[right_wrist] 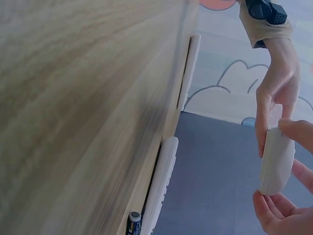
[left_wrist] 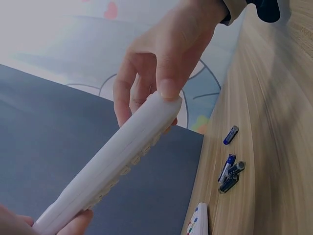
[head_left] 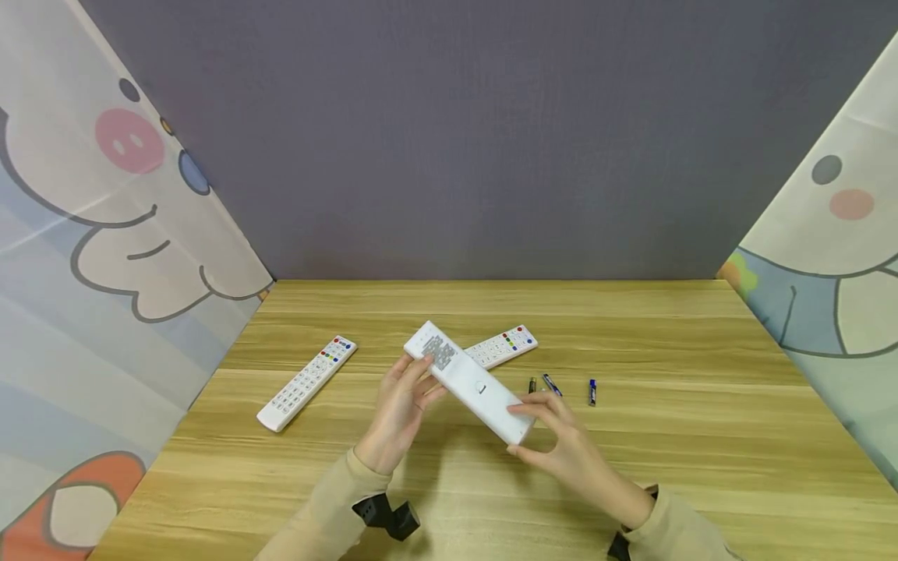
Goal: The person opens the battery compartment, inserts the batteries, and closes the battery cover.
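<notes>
A white remote control (head_left: 471, 383) is held up over the table, its back with a printed label facing up and its buttons underneath. My left hand (head_left: 398, 405) grips it near the labelled end, thumb on the back and fingers below. At the opposite end, my right hand (head_left: 571, 452) pinches the remote between thumb and fingers. In the left wrist view the right thumb lies on the end of the held remote (left_wrist: 112, 152), and the button row shows along its lower side. The right wrist view shows that remote (right_wrist: 277, 164) end-on between both hands.
On the wooden table (head_left: 666, 335), one white remote (head_left: 306, 383) lies buttons up at left, and another remote (head_left: 515, 340) lies behind the held one. Several small batteries (left_wrist: 231, 135) lie to the right. A grey panel (head_left: 491, 140) stands behind, with printed cloth at both sides.
</notes>
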The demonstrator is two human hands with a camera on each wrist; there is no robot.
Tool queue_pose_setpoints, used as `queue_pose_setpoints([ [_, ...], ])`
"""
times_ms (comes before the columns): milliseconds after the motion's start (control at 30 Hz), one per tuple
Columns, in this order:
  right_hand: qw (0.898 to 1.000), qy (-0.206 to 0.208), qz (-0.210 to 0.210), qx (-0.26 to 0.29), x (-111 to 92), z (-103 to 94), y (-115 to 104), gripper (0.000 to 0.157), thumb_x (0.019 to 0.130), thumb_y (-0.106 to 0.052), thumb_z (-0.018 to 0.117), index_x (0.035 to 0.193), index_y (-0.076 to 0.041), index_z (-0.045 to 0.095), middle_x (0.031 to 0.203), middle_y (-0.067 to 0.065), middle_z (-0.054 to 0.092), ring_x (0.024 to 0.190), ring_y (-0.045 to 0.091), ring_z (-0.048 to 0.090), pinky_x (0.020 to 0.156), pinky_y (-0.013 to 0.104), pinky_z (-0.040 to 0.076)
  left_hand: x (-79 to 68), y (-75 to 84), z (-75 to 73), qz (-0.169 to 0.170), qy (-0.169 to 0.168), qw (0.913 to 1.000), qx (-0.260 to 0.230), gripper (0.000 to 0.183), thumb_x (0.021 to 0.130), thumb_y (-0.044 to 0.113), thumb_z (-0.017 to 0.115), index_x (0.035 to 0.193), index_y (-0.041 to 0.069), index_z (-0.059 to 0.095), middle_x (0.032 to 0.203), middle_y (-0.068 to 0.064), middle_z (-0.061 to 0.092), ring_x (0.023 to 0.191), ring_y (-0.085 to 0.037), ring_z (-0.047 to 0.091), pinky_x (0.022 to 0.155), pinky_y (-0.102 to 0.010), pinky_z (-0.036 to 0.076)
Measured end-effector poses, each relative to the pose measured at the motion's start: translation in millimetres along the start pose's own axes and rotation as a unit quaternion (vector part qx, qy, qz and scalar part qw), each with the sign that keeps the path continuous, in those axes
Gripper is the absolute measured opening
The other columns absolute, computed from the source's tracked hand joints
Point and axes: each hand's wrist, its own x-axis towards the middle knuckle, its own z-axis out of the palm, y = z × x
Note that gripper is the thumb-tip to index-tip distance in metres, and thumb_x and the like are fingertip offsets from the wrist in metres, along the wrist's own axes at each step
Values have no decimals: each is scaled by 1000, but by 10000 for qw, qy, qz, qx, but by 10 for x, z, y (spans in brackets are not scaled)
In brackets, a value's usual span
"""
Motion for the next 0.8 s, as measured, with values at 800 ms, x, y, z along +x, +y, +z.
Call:
queue_pose_setpoints([
  [800, 9959, -769, 474, -91, 157, -7, -37, 55, 62, -13, 81, 112, -10, 59, 119, 9, 51, 107, 27, 51, 83, 34, 54, -29, -29, -15, -134, 42, 9999, 84, 43, 93, 6, 46, 131, -8, 34, 97, -6, 60, 80, -15, 64, 69, -20, 56],
])
